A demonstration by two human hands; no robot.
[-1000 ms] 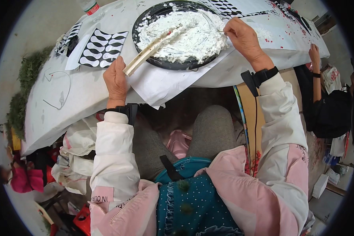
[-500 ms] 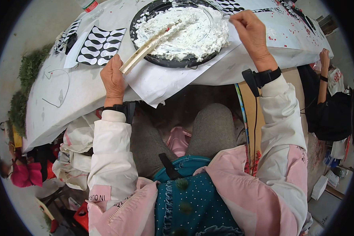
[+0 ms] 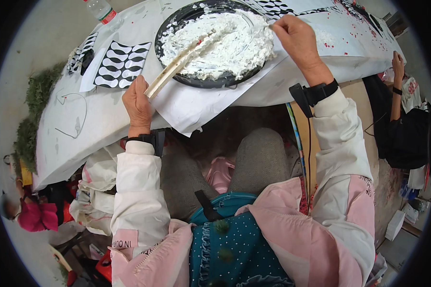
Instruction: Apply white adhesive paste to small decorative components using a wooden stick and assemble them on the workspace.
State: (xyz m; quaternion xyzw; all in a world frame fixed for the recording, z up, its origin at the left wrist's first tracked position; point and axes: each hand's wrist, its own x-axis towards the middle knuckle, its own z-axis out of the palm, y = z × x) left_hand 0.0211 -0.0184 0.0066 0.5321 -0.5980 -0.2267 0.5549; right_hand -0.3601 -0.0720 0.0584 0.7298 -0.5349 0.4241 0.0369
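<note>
Currently, the paste [image 3: 232, 45] lies in the black tray [image 3: 209, 83] at the far middle of the table, spread across most of the base and heaped at the right rim. The stick [image 3: 176, 64] slants over the near-left rim; its far part is coated with paste and lies over the mass. A red speck shows near that end.

The left hand [image 3: 137, 103] is closed around the near end of the stick. The right hand [image 3: 298, 40] is in a narrow pinch at the right edge of the paste; whether anything thin is held there cannot be told.

Change noted: half a second ago, the right fingertips stood clear of the paste; they are now back at its edge. The left grip is unchanged. This suggests that work at the paste is still in progress.

A white sheet [image 3: 196, 107] extends from under the tray toward the person. To the left lie a patterned sheet [image 3: 121, 64] and, beyond it, a bottle [image 3: 100, 11]. A co-worker's hand [image 3: 397, 64] is at the right end of the table.
</note>
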